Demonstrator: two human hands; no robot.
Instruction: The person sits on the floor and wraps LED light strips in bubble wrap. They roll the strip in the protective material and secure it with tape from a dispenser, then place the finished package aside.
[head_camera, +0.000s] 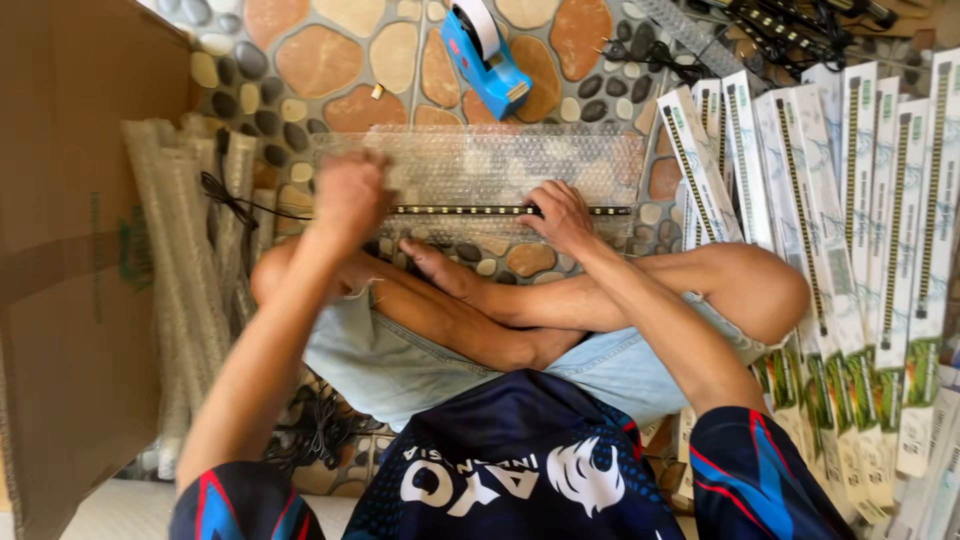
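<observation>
A long, thin black light strip (500, 210) was seen lying across a sheet of bubble wrap (480, 165) spread on the pebble-patterned floor (330, 60), just beyond the crossed legs of a seated person. The left hand (348, 195) was closed into a loose fist at the left end of the strip, at the near left corner of the wrap; it was blurred, so what exactly was gripped there could not be told. The right hand (562, 215) was pressed down on the strip towards its right end, fingers curled over it and the near edge of the wrap. A thin black cable (235, 200) was seen trailing left from the strip's end towards a row of bubble-wrapped rolls (190, 270) stacked inside an open cardboard box (70, 250) at the left. On the far side of the wrap, a blue tape dispenser (485, 55) was lying on the floor. To the right, a fan of long white retail boxes (850, 230) with green ends was leaned together, each showing a strip behind a window. At the far right, several loose black strips and cables (780, 30) were piled.
</observation>
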